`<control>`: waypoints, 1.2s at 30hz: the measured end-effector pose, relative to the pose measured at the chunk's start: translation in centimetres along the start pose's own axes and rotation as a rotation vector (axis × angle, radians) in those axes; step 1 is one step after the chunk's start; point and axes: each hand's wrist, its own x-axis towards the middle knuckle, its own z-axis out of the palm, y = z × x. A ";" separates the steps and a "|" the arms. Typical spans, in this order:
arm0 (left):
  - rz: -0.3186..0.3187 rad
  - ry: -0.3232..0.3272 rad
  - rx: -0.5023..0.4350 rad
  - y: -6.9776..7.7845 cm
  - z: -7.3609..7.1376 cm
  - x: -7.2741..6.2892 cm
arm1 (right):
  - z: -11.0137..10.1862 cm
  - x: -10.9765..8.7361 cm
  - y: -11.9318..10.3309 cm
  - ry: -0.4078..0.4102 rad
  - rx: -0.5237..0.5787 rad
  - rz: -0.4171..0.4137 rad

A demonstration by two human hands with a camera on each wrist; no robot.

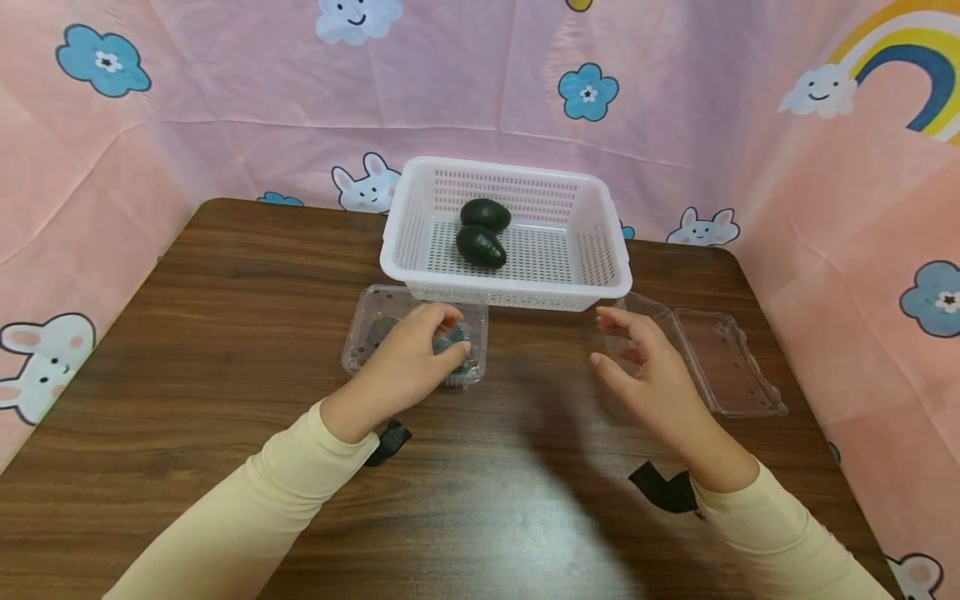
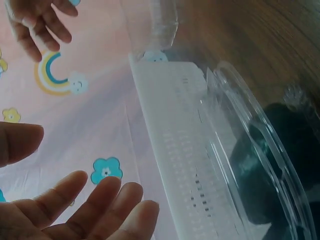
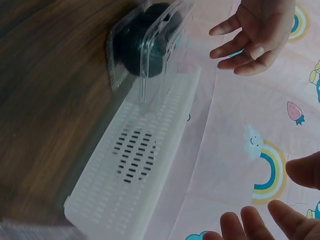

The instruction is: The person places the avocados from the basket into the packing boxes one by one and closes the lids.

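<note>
A clear plastic clamshell box (image 1: 412,292) with dark green avocados (image 3: 140,47) inside stands on the table, its lid over them. Whether the lid is latched, I cannot tell. Over the box hovers my left hand (image 1: 416,354), fingers loosely bent, with a gap between thumb and fingers and nothing in it. My right hand (image 1: 656,383) is held in the air, fingers relaxed, near a second clear clamshell (image 1: 727,362) that lies opened out. Part of that second clamshell is hidden behind the right hand.
Behind the boxes stands a white slotted basket (image 1: 517,292) with two avocados (image 1: 482,247) in it. Black pieces of tape or strap (image 1: 666,487) show by both wrists. A printed pink cloth (image 1: 480,92) surrounds the brown wooden table (image 1: 225,333) at the back and sides.
</note>
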 end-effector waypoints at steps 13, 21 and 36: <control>0.007 -0.049 0.011 1.9 1.7 1.1 | -2.2 0.9 0.7 0.024 -0.090 0.005; 0.026 -0.062 0.040 3.0 3.1 1.7 | -3.9 1.2 1.8 0.014 -0.130 0.012; 0.040 -0.133 0.058 4.9 5.6 3.6 | -7.0 2.9 4.8 -0.011 -0.164 0.104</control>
